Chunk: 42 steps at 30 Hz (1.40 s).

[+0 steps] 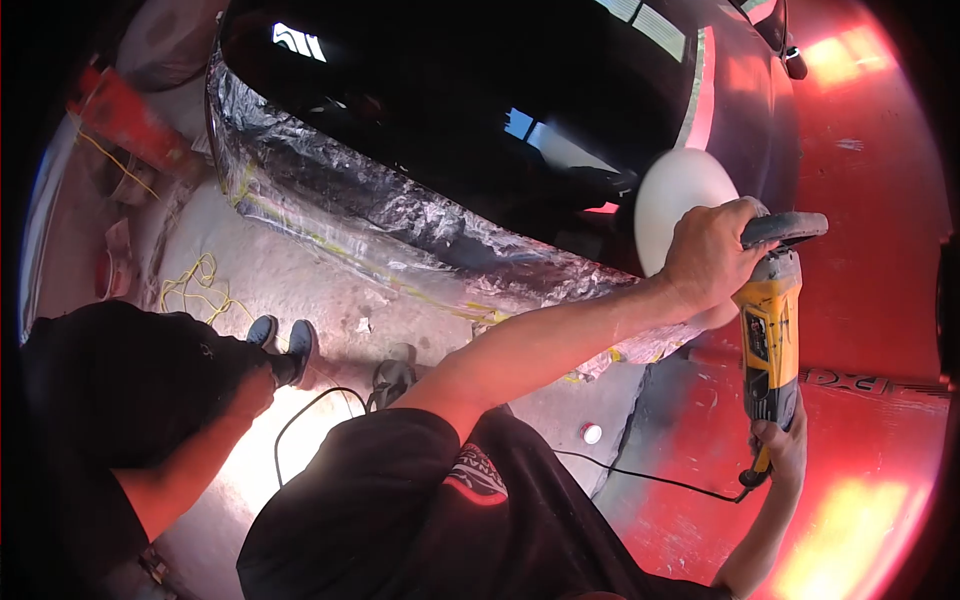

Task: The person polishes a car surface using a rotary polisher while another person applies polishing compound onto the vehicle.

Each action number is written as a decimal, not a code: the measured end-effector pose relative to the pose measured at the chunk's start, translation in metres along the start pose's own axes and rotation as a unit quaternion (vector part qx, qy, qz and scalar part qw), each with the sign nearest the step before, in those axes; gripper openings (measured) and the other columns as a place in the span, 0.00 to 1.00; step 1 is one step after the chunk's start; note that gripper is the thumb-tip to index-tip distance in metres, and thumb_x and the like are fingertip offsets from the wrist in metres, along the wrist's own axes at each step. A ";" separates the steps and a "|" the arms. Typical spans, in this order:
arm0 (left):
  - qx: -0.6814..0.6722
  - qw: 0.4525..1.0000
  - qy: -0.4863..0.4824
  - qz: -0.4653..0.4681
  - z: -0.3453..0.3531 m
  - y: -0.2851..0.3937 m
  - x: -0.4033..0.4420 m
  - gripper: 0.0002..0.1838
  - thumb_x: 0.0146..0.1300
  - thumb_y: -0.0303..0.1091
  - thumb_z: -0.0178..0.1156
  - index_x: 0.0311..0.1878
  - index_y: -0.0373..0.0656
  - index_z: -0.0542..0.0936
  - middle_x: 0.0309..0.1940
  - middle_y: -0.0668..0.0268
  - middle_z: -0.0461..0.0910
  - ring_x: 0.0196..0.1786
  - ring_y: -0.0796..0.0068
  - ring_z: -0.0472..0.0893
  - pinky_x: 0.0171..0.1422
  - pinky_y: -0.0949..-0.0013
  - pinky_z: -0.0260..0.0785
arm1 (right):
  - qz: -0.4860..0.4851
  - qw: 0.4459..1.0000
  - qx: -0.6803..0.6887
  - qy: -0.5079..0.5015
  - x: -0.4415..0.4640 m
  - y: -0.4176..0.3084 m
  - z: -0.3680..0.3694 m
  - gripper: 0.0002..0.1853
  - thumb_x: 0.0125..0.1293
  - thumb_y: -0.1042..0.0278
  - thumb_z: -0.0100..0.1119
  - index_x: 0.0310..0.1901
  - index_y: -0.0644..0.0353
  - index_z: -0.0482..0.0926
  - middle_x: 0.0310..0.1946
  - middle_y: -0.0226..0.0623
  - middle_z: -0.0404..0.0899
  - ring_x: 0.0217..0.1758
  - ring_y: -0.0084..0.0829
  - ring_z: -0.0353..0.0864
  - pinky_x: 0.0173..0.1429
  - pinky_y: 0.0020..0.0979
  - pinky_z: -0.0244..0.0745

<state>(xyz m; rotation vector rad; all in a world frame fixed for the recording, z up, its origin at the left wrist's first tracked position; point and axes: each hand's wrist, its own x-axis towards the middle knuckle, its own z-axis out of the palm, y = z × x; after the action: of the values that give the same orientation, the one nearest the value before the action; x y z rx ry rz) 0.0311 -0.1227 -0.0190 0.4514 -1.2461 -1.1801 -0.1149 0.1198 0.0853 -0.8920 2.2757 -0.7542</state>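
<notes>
A yellow and black polisher (772, 340) is held in both my hands. My left hand (710, 250) is closed around its front end, beside the dark loop handle (785, 229). My right hand (785, 440) wraps the rear grip, near where the black cord (660, 477) leaves the tool. A large white foam pad (680, 195) stands at the polisher's front, partly behind my left hand. It sits against the edge of the glossy black car panel (440, 110); whether it is spinning I cannot tell.
Crinkled masking film (390, 215) lines the panel's lower edge. A co-worker in black (130, 390) stands at left, near a coiled yellow cord (200, 290). A small round container (591, 433) sits on the floor. A red surface with lettering (860, 300) spans the right side.
</notes>
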 end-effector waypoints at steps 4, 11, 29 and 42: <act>-0.036 0.999 0.020 0.024 -0.007 0.008 -0.012 0.11 0.62 0.27 0.73 0.47 0.37 0.86 0.34 0.55 0.89 0.39 0.60 0.91 0.41 0.63 0.79 | 0.007 1.000 -0.021 0.000 -0.005 -0.004 -0.004 0.51 0.38 0.50 0.79 0.65 0.65 0.69 0.30 0.30 0.76 0.22 0.21 0.76 0.23 0.25 0.72; 0.020 0.992 0.109 0.056 -0.094 0.037 -0.017 0.10 0.62 0.28 0.76 0.39 0.35 0.84 0.28 0.61 0.86 0.32 0.85 0.82 0.36 0.73 0.75 | -0.100 0.990 -0.070 -0.074 0.009 -0.052 0.037 0.48 0.40 0.53 0.76 0.65 0.65 0.69 0.33 0.29 0.77 0.26 0.19 0.75 0.27 0.24 0.72; 0.018 0.997 0.074 0.034 -0.089 0.044 -0.052 0.11 0.61 0.28 0.76 0.36 0.35 0.82 0.27 0.58 0.85 0.30 0.77 0.84 0.33 0.69 0.74 | -0.061 0.991 -0.061 -0.100 -0.011 -0.027 0.032 0.54 0.40 0.49 0.82 0.69 0.66 0.67 0.53 0.35 0.79 0.53 0.26 0.78 0.58 0.32 0.74; 0.100 0.989 0.078 0.079 -0.128 0.045 -0.070 0.11 0.57 0.24 0.78 0.36 0.34 0.83 0.27 0.61 0.87 0.30 0.77 0.88 0.33 0.74 0.76 | -0.027 0.992 -0.022 -0.122 -0.026 -0.043 0.060 0.54 0.41 0.62 0.82 0.72 0.64 0.63 0.51 0.37 0.80 0.49 0.27 0.81 0.54 0.30 0.80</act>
<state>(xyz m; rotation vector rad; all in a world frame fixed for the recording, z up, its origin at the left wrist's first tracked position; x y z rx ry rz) 0.1738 -0.0844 -0.0589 0.5714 -1.2440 -0.8725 -0.0410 0.0948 0.0821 -1.0110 2.0666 -0.5844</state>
